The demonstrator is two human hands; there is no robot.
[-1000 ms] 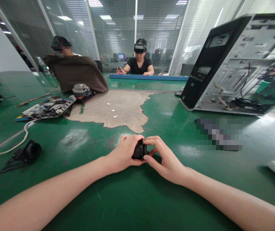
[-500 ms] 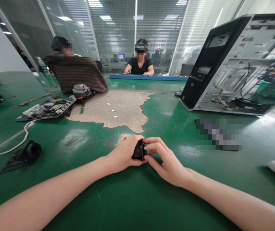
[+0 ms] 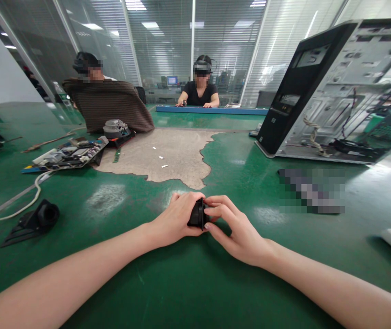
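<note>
A small black part with a flat flange (image 3: 197,215) rests low over the green table, between my two hands. My left hand (image 3: 176,216) is wrapped round its left side, and the palm hides much of it. From the right, the fingertips and thumb of my right hand (image 3: 234,228) pinch the flanged end. Exactly what kind of part it is I cannot make out. Farther left lies a black plastic piece with a round tube opening (image 3: 41,218), touched by neither hand.
An opened computer case (image 3: 305,100) stands at the right. Circuit boards (image 3: 68,153) and a white cable (image 3: 33,198) lie at the left. Beyond the torn bare patch (image 3: 168,153) are a blue bar (image 3: 212,110) and a seated person (image 3: 200,91). A blurred-out object (image 3: 310,192) lies right.
The fingers of my right hand have shifted very slightly on the flanged end. My left hand and the black part stay in place.
</note>
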